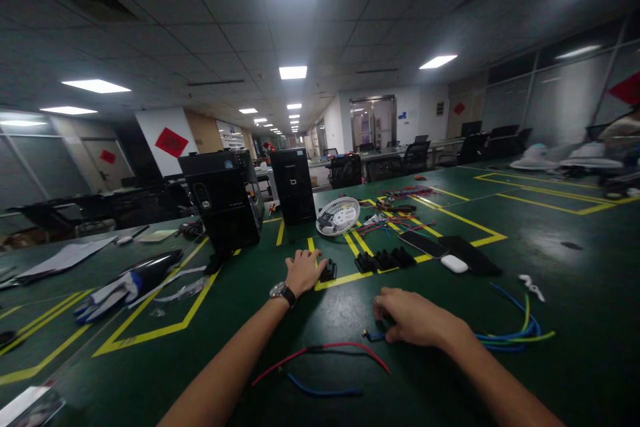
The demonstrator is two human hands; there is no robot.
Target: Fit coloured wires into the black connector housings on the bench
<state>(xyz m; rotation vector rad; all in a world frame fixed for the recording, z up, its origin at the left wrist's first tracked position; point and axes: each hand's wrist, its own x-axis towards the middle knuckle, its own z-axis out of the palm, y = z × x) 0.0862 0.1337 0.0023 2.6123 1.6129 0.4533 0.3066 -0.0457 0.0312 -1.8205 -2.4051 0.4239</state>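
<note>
My left hand [302,271] reaches forward over the green table, fingers spread, with the thumb side against a small black block [329,271]. My right hand [417,317] is low over the table with its fingers curled around a short blue cable [376,336]. A metal lug shows at the cable's left end; the part under the hand is hidden. Nearer me lie a red cable [345,345] with a dark sleeve and another blue cable [320,389]. Several more black blocks [385,259] stand in a row beyond, between my hands.
Two black computer cases [225,200] stand at the back left beside a white basket [340,216]. Blue and yellow-green cables [520,333] lie right of my right wrist. A phone [423,245], white earbud case [454,263], loose wires and a glove [113,293] are also on the table.
</note>
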